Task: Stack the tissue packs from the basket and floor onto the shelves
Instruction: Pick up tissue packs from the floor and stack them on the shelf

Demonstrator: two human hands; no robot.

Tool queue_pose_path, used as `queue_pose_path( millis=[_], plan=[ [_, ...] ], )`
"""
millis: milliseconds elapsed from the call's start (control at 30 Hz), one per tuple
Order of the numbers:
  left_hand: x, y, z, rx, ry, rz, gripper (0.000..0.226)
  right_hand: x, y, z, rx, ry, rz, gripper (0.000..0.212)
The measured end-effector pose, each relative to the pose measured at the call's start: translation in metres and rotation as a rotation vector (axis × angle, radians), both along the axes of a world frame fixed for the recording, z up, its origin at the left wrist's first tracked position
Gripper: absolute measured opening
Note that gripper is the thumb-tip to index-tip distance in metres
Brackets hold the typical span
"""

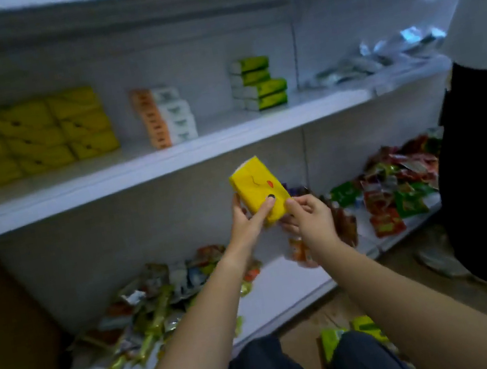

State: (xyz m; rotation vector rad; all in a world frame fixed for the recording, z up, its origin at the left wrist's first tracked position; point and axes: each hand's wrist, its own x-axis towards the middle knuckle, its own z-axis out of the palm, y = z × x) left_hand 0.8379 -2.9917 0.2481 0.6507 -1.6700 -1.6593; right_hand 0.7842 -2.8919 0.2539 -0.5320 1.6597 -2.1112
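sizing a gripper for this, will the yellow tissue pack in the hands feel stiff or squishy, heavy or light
Probably squishy: the yellow tissue pack has rounded, wrapped corners. Likely light: the left hand and right hand hold it up by its lower end alone. Its flat faces suggest it won't roll.

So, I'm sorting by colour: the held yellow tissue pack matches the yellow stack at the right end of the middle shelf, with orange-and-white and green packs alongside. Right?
Not quite. The head view shows the yellow stack at the left end of the middle shelf, not the right. The held yellow tissue pack does match it, and the orange-and-white packs and green packs stand alongside.
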Motion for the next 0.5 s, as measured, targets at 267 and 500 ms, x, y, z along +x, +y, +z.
queue_pose_path(
  millis=[267, 500],
  plan=[
    [0.15, -0.052, 0.085, -0.011, 0.129, 0.244, 0.071, 0.119, -0.079, 0.075, 0.03, 0.331, 0.352, 0.02],
    [0.263, -0.125, 0.145, -0.25, -0.031, 0.359, 0.061, 0.164, -0.156, 0.146, -0.035, 0.719, 0.494, 0.081]
  ],
)
